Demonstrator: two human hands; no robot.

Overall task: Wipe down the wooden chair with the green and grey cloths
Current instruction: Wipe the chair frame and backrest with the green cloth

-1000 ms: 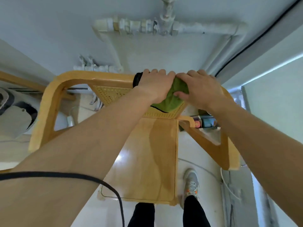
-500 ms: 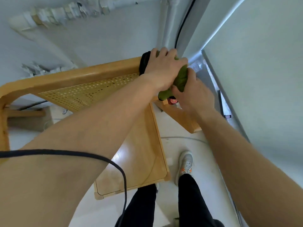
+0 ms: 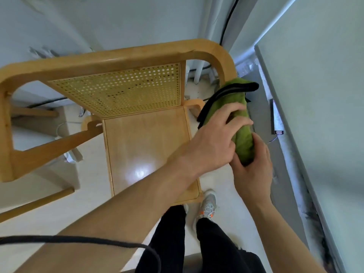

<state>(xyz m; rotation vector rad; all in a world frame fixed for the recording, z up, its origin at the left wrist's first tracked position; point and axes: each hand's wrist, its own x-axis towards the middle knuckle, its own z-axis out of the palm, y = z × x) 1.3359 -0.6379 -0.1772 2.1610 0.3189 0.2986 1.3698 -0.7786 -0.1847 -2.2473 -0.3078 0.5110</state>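
Pale floor (image 3: 94, 166) is carrying the wooden chair (image 3: 145, 144) near its far edge; grey shoe (image 3: 208, 205) is standing beside it; white cable (image 3: 57, 129) is lying leftward.

A plain indoor room, probably a home: pale walls (image 3: 118, 20) stand behind the wooden chair (image 3: 145, 146), white pipes (image 3: 205, 26) and a black cable (image 3: 229, 18) climb the corner behind it, and pale floor (image 3: 234, 201) lies beneath it.

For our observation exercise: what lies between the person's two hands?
The head view shows the green cloth between the left hand and the right hand, both gripping it.
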